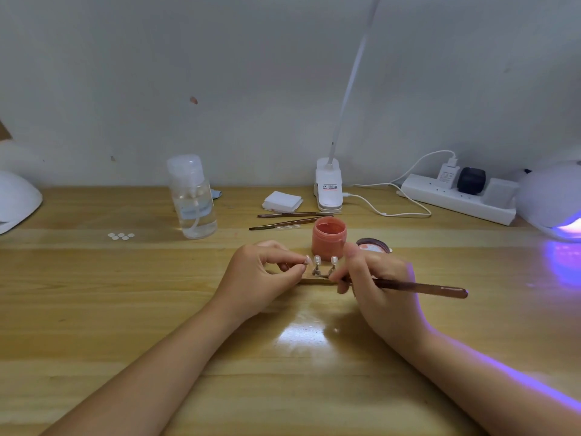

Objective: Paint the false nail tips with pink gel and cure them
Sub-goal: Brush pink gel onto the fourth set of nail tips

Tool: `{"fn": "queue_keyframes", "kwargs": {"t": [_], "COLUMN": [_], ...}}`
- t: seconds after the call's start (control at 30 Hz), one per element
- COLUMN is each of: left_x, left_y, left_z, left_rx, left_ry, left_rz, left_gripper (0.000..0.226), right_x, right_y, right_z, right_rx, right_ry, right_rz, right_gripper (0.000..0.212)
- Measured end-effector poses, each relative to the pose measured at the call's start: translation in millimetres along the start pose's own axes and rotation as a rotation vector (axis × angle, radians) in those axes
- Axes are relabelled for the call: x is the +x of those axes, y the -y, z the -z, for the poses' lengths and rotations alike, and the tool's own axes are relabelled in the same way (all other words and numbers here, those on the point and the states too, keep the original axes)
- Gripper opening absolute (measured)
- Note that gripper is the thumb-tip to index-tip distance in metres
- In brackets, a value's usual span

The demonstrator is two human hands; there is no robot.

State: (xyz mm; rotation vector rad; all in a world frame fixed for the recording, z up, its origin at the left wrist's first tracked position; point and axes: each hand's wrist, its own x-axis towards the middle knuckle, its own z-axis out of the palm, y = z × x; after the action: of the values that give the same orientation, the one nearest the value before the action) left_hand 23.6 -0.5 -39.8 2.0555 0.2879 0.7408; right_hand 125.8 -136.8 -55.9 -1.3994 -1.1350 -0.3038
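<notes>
Pinching a pale false nail tip [308, 260] between thumb and forefinger: left hand [267, 275], fingers curled, at the left end of a small wooden holder strip [316, 281] lying on the light wooden table [125, 325]. Standing upright on metal stems on that strip, just beside the pinched tip: two more pale glossy nail tips [325, 260]. Gripping a long reddish-brown brush [421, 287] with curled fingers: right hand [374, 278], brush tip hidden behind the fingers, handle pointing right. Just behind the hands: open pink gel jar [329, 234], its dark lid [374, 245] lying beside it to the right. Further back: two spare brushes [289, 219], stacked white wipes [282, 200], clear pump bottle [191, 196]. At far right edge: white curing lamp [553, 199] glowing violet. At left: five small white tips [121, 236] loose on the table.
</notes>
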Motion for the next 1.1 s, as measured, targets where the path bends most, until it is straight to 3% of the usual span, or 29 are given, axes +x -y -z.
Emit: {"fn": "queue_keyframes", "kwargs": {"t": [0.27, 0.47, 0.63, 0.87, 1.1], "left_x": [0.6, 0.3, 0.3, 0.7, 1.1], "left_y": [-0.4, -0.7, -0.9, -0.3, -1.2], "left_z": [-0.4, 0.8, 0.8, 1.8, 2.1], "left_rx": [0.007, 0.018, 0.023, 0.048, 0.059], "left_ry": [0.009, 0.014, 0.022, 0.016, 0.003], "left_rz": [-0.004, 0.000, -0.003, -0.018, -0.027], "left_gripper": [0.025, 0.026, 0.022, 0.030, 0.026], "right_x": [4.3, 0.2, 4.0, -0.6, 3.0], "right_y": [2.4, 0.6, 4.2, 1.2, 4.7], "right_z": [-3.2, 1.2, -2.5, 0.0, -2.1], "right_rx": [-0.118, 0.024, -0.082, 0.005, -0.080], "right_ry": [0.027, -0.002, 0.021, 0.006, 0.037], "right_rz": [0.067, -0.019, 0.058, -0.053, 0.020], "right_gripper": [0.036, 0.046, 0.033, 0.045, 0.036]}}
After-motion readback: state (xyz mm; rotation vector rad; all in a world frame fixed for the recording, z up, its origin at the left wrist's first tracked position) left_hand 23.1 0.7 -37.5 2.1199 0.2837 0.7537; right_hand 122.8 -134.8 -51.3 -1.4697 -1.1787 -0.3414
